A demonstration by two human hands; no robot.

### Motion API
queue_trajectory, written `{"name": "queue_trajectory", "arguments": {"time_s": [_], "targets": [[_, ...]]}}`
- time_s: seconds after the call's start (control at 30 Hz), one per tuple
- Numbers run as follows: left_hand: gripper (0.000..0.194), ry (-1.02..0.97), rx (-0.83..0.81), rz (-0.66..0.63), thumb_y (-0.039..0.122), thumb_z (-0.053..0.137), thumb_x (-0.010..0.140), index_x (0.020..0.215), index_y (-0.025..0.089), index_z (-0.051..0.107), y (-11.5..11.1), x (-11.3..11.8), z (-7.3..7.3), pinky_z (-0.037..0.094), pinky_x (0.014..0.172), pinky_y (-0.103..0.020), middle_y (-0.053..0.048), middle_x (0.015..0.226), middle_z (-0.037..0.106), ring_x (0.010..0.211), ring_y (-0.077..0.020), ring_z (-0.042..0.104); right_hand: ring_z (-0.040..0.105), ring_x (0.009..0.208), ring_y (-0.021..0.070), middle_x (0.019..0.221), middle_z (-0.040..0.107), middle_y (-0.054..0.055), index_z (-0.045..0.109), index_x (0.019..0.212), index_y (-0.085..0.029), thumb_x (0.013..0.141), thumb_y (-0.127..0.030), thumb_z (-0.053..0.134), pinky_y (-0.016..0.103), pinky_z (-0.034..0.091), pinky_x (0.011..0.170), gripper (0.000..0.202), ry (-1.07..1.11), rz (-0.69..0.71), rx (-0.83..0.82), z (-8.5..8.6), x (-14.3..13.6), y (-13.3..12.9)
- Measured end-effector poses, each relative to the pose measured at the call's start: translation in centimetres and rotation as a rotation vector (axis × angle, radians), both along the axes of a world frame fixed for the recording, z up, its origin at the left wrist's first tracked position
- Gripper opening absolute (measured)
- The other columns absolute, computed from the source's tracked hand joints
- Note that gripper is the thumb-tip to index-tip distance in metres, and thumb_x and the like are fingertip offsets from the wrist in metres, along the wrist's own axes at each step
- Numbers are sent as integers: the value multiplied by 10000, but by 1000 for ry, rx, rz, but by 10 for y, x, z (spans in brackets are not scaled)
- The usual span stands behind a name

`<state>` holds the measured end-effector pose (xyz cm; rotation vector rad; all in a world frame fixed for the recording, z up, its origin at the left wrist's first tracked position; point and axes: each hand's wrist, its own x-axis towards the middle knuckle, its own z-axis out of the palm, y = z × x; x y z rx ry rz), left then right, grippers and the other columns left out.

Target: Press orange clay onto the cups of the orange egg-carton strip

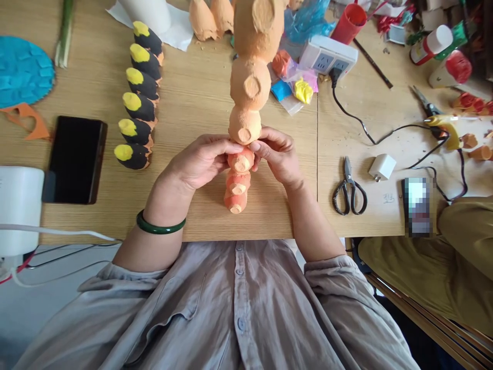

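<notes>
A long chain of rounded, lumpy pieces (251, 85) runs from the top of the view toward my body. Its far pieces are pale orange and larger; the near ones (238, 182) are smaller and redder, with pale flat knobs. My left hand (206, 159) wears a green bangle and pinches the chain from the left, where pale and red pieces meet. From the right, my right hand (278, 154) holds the same joint, thumb and fingers closed around it. Both thumbs nearly touch over the chain.
Left are a row of black-and-yellow pieces (139, 105), a dark phone (75, 159) and a blue disc (25, 71). Right are black-handled scissors (348, 190), a white adapter (382, 167), a power strip (328, 54) with its cable, and a glue gun (449, 131). Another person's leg (423, 272) is at lower right.
</notes>
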<state>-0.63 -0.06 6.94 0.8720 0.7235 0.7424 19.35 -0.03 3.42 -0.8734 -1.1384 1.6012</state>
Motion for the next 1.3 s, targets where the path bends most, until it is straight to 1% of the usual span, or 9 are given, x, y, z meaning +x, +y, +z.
{"name": "queue_trajectory", "arguments": {"time_s": [0.17, 0.37, 0.47, 0.6, 0.8, 0.97, 1.13, 1.23, 1.3], "targets": [[290, -72, 19, -41, 399, 950, 881, 909, 120, 880, 4, -1, -10, 702, 788, -390, -151, 921, 868, 899, -328, 868, 618, 624, 112, 893, 775, -40, 810, 910, -283, 759, -630, 1100, 281, 572, 507, 477, 51, -5, 10, -7, 0, 5], [241, -94, -34, -57, 387, 919, 900, 943, 154, 879, 7, 1, -16, 736, 1027, -554, -135, 934, 878, 1111, -434, 895, 566, 608, 122, 767, 669, -57, 799, 924, -297, 825, -632, 1048, 274, 511, 490, 430, 84, -68, -14, -13, -1, 3], [216, -105, -47, -44, 359, 918, 900, 948, 152, 879, 6, 1, -17, 721, 1115, -609, -141, 959, 887, 1176, -458, 891, 514, 561, 113, 704, 634, -69, 811, 913, -294, 812, -631, 1057, 259, 461, 463, 428, 142, -76, -14, -13, -2, 2], [240, -112, -56, -30, 356, 952, 913, 989, 136, 895, 4, 0, -18, 724, 1133, -574, -157, 1018, 899, 1191, -446, 895, 459, 509, 95, 645, 597, -81, 809, 882, -278, 776, -637, 1080, 238, 388, 421, 462, 185, -80, -50, -11, -4, 2], [276, -149, 6, -34, 392, 1013, 951, 1036, 143, 930, -1, -1, -18, 755, 1014, -464, -124, 979, 892, 1055, -362, 914, 434, 495, 85, 621, 573, -93, 794, 879, -269, 767, -649, 1079, 217, 352, 410, 488, 224, -69, -79, -10, -1, 2], [344, -173, -1, -27, 400, 1089, 895, 1030, 130, 924, -5, 3, -16, 747, 972, -414, -135, 998, 891, 1066, -360, 915, 471, 577, 101, 695, 690, -77, 867, 971, -267, 769, -618, 1097, 225, 449, 498, 466, 275, -86, -51, -14, 1, 2], [358, -231, -8, -60, 416, 1112, 865, 1022, 146, 937, -4, 6, -14, 713, 865, -318, -98, 966, 884, 935, -268, 885, 531, 619, 129, 722, 715, -61, 831, 951, -264, 843, -473, 1029, 255, 529, 576, 307, 276, -100, -89, -14, 3, 2], [345, -241, -62, -88, 476, 1060, 916, 996, 171, 922, 0, 3, -17, 700, 847, -329, -80, 938, 876, 917, -266, 866, 634, 702, 152, 788, 741, -36, 783, 896, -272, 868, -380, 992, 280, 602, 669, 237, 245, -125, -126, -10, 3, 0], [322, -227, -110, -73, 507, 995, 987, 998, 196, 910, 2, 1, -21, 698, 840, -355, -69, 918, 874, 903, -278, 863, 657, 732, 154, 803, 740, -32, 762, 860, -269, 846, -361, 1004, 286, 619, 707, 259, 213, -123, -129, -7, 3, -1]]}}
